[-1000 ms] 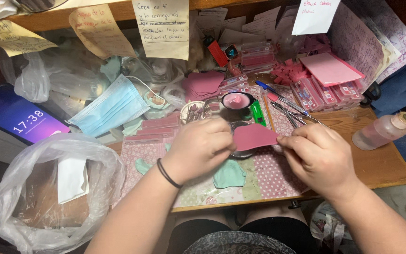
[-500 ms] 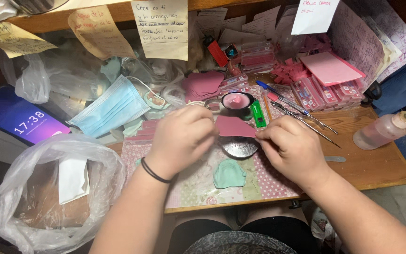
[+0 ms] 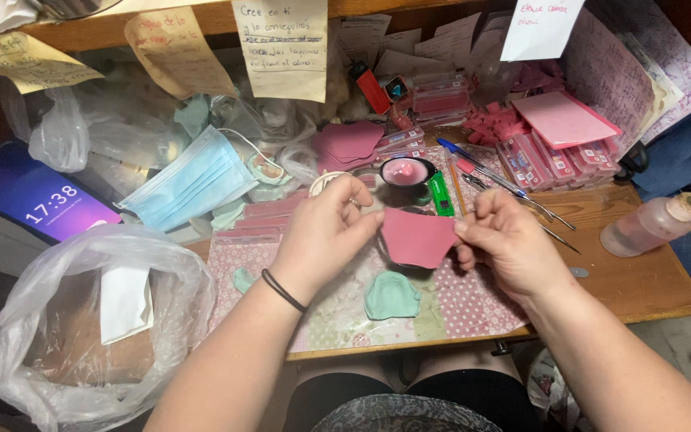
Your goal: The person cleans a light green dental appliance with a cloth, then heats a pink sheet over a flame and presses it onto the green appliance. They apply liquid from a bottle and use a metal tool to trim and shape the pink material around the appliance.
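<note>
A flat pink wax sheet (image 3: 417, 238) is held up between both hands over the patterned mat (image 3: 473, 308). My left hand (image 3: 323, 232) pinches its left edge and my right hand (image 3: 508, 238) pinches its right edge. A black band circles my left wrist. Just below the sheet a pale green dental cast (image 3: 391, 296) lies on the mat. Behind the sheet stands a small black bowl with pink wax (image 3: 406, 172), with a green lighter (image 3: 441, 194) to its right.
A blue face mask (image 3: 192, 181), a lit phone (image 3: 37, 200) and a clear plastic bag (image 3: 89, 320) fill the left. Pink sheets (image 3: 348, 144), trays of pink strips (image 3: 541, 156), pens and metal tools (image 3: 513, 196) crowd the back. A plastic bottle (image 3: 649, 224) lies at right.
Both hands have lifted and spread the pink sheet so it faces the camera; the green cast beneath is now uncovered.
</note>
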